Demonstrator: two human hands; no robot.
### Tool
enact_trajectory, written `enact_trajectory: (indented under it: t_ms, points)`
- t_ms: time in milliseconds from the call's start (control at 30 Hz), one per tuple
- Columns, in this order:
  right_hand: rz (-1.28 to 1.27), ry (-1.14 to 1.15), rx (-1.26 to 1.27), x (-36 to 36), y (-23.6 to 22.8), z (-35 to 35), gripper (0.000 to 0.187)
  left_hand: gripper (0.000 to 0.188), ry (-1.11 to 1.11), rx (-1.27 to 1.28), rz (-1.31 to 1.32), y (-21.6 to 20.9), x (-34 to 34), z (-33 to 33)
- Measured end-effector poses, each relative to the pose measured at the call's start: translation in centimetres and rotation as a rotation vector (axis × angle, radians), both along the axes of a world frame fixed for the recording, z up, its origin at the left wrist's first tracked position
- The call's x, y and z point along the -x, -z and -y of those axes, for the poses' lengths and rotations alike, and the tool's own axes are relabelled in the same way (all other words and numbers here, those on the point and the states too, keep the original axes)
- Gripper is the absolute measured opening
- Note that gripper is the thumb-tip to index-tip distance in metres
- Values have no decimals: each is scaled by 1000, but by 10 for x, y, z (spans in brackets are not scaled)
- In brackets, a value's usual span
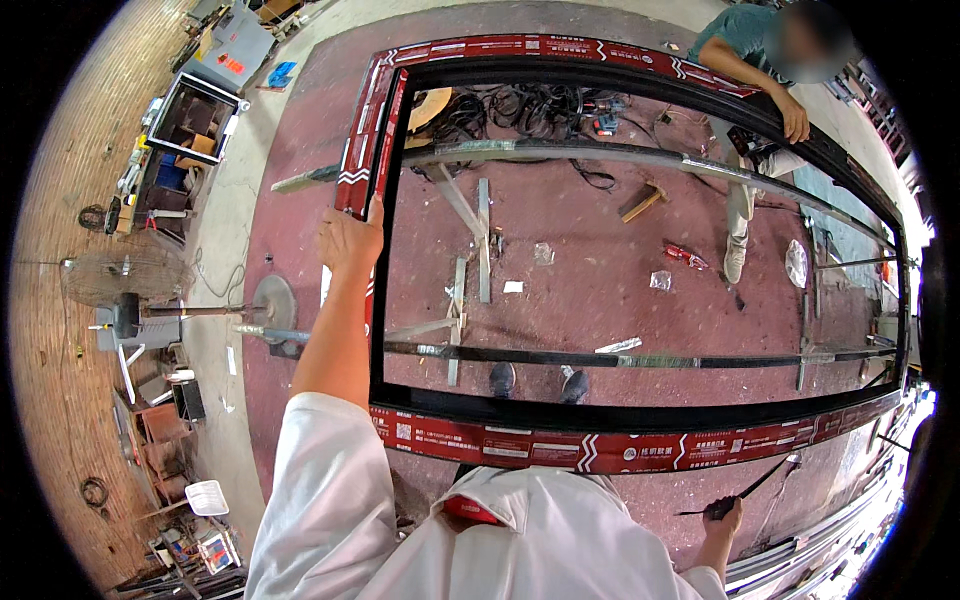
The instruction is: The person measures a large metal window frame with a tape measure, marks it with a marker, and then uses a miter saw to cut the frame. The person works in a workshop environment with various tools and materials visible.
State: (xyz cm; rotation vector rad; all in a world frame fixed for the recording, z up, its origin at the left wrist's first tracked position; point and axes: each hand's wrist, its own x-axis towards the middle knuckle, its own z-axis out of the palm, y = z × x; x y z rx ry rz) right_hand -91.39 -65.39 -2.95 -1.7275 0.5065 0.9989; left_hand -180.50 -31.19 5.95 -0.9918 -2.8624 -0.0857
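Exposure bright and fairly even across the middle; the red floor (600, 260) shows only soft, faint shadows. Strongest light at the right rim, where glare washes out detail and bluish fringing edges the metal lengths (830, 560). White sleeve (330, 480) bright, folds legible. Frame (560, 440) sharp, its long sides bowed by the fisheye. Left hand (350, 240) crisp. Co-worker's head (810, 40) blurred to a smooth patch. Corners black outside the image circle.
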Motion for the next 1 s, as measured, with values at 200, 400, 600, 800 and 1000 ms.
enact_trajectory:
  t_ms: [200,400,600,800,1000]
  points:
    - [96,30,82,6,-2,-2,38,104,15,27,2,8,34,-87]
    - [85,-29,40,22,-5,-11,36,108,-46,-17,123,-7,30,-153]
    - [62,-28,22,20,12,-30,31,108,-44,3,120,5,40,-162]
    - [16,-66,-24,23,39,-43,27,106,-9,107,183,13,70,-157]
    - [62,-51,99,24,38,-45,26,102,4,125,153,-2,62,-168]
